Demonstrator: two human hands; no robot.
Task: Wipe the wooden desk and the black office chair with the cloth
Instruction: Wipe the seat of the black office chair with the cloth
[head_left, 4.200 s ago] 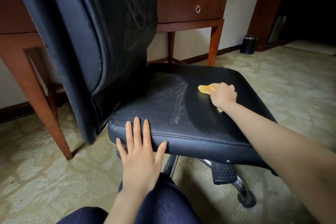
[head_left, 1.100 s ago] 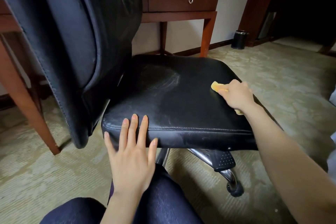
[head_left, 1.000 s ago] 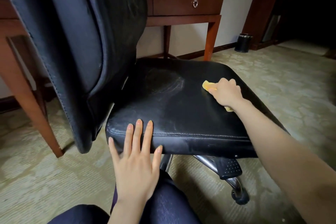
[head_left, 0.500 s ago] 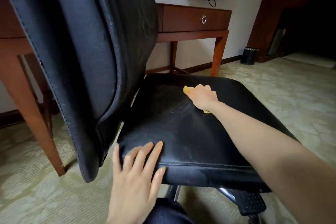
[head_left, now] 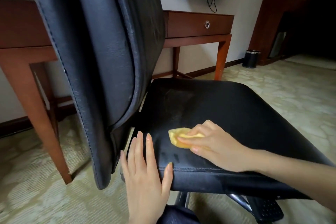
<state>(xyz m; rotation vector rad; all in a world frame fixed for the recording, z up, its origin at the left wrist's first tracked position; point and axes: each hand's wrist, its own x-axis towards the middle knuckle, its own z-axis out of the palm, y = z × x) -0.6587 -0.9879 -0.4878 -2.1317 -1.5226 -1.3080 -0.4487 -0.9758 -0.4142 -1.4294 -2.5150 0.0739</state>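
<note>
no readable text, labels, brands, numbers or signs on anything in view

Dim, soft indoor light; wide-angle edges blurred.

One head-worn wide-angle view, aimed forward and down. Chair seat (head_left: 245,114) is seen from close above its near edge; backrest (head_left: 101,51) is cropped at top left. Left hand (head_left: 145,174), right hand (head_left: 216,145) and cloth (head_left: 175,136) are framed low centre, very near. Desk (head_left: 198,23) and floor (head_left: 291,92) are caught farther back, bowed at the frame edges.
</note>
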